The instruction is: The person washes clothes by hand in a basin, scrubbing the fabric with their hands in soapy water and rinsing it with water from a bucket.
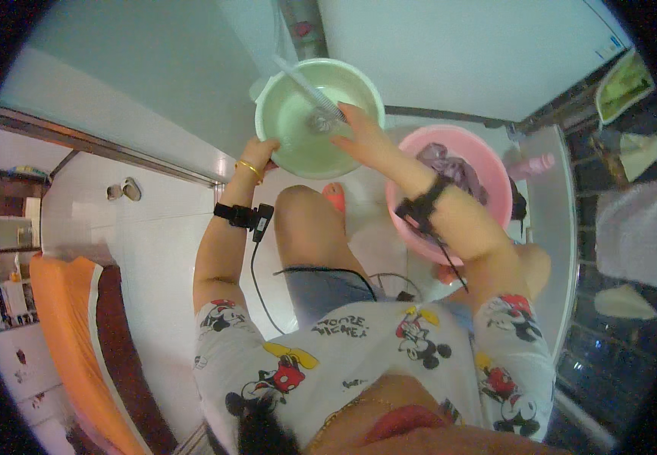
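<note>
A pale green plastic basin (pixel 283 122) with some water in it is in front of me, near the wall. My left hand (pixel 261 152) grips its near left rim, thumb over the edge. The end of a grey corrugated hose (pixel 308 85) reaches over the basin from the upper left. It meets the fingers of my right hand (pixel 362 136), which holds it above the water; the palm side is hidden. Beneath the hose end the water looks disturbed. Under my right forearm, a pink tub (pixel 502 196) contains dark purplish cloth (pixel 453 168).
A grey pipe (pixel 304 28) runs up the wall behind the basin. Right of the tub are a pink bottle (pixel 533 165) and a pale panel (pixel 550 227). Shoes (pixel 130 189) lie on the floor at left, beyond a metal-edged frame. An orange-covered piece of furniture (pixel 67 307) stands farther left.
</note>
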Demonstrator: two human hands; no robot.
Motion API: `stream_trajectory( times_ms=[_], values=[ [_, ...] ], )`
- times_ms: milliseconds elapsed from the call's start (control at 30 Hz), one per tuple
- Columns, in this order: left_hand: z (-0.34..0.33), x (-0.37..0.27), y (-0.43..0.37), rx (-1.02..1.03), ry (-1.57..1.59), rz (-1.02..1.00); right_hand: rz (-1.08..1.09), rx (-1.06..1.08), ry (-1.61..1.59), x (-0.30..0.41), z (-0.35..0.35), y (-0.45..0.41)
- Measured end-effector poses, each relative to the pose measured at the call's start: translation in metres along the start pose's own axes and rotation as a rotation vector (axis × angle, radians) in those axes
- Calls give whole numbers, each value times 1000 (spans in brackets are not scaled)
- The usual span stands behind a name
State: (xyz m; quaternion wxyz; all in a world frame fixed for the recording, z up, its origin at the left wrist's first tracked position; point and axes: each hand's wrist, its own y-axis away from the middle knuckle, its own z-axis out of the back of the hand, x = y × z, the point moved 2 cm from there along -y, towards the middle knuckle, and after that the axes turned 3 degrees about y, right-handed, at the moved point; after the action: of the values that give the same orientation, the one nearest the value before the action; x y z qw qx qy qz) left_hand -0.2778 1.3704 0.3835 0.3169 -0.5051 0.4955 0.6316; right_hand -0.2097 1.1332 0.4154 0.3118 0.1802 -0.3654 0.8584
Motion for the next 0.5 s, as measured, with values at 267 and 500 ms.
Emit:
stream_trajectory(
  times_ms=[267, 500],
  values=[
    [-71, 6, -9, 71, -515, -208, -541, 18, -550, -77, -1, 33],
    [-178, -25, 4, 88, -884, -527, -495, -183, -1165, -77, 136, 59]
  ],
)
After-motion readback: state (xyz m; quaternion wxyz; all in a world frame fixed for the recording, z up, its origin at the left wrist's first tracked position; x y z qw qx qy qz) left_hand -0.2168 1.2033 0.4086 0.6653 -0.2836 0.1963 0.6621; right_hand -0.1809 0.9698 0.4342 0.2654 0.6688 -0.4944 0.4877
